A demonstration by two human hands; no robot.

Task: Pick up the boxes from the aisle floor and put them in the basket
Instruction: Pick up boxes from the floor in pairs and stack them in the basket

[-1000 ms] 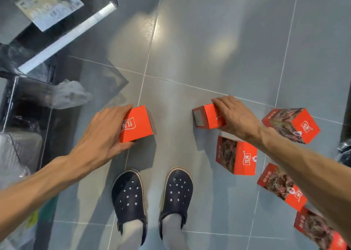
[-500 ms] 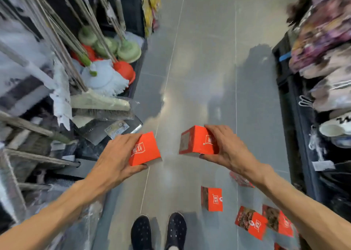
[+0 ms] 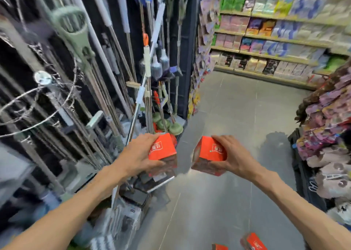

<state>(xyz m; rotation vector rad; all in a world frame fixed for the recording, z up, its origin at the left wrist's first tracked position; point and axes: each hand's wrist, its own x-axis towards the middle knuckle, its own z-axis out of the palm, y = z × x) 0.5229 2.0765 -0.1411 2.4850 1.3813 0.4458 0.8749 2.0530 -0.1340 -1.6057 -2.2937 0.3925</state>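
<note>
I hold two orange-red boxes in front of me, well above the grey tiled floor. My left hand (image 3: 138, 154) grips one box (image 3: 162, 150) from its left side. My right hand (image 3: 234, 157) grips the other box (image 3: 210, 152) from its right side, and a narrow gap separates the two boxes. Two more boxes of the same kind lie on the floor at the bottom edge, one (image 3: 253, 242) to the right and one (image 3: 219, 247) barely showing. No basket is in view.
A rack of mops and brooms (image 3: 144, 75) fills the left side, with mop heads (image 3: 171, 127) and packaged goods at its foot. Shelves of packaged goods (image 3: 275, 31) run across the far end. A display of plush goods (image 3: 330, 126) lines the right. The aisle floor (image 3: 237, 120) runs between them.
Both hands lifted their boxes off the floor and raised them. My view swung up from my feet to the aisle and far shelves. The boxes left on the floor dropped to the bottom edge.
</note>
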